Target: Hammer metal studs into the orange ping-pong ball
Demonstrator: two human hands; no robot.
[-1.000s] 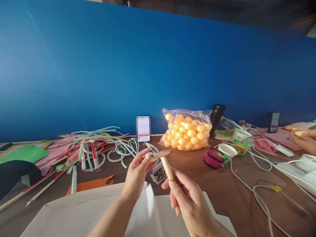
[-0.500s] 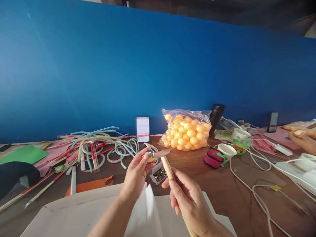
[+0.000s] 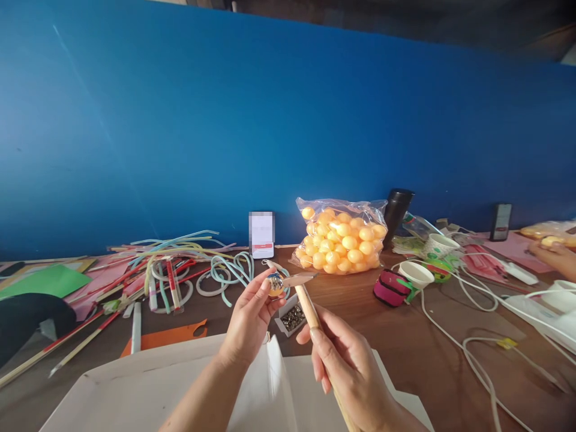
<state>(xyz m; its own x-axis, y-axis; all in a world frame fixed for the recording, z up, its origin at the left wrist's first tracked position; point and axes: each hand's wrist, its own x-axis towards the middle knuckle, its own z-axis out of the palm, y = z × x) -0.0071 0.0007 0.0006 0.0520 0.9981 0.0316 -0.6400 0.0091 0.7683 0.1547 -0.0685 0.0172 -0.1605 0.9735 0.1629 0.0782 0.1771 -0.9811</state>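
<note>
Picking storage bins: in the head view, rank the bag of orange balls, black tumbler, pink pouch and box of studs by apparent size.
1. bag of orange balls
2. black tumbler and pink pouch: alike, unranked
3. box of studs

Bag of orange balls point(image 3: 341, 239)

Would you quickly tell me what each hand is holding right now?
Left hand: closed on a small orange ball.
Right hand: closed around a wooden-handled tool.
</note>
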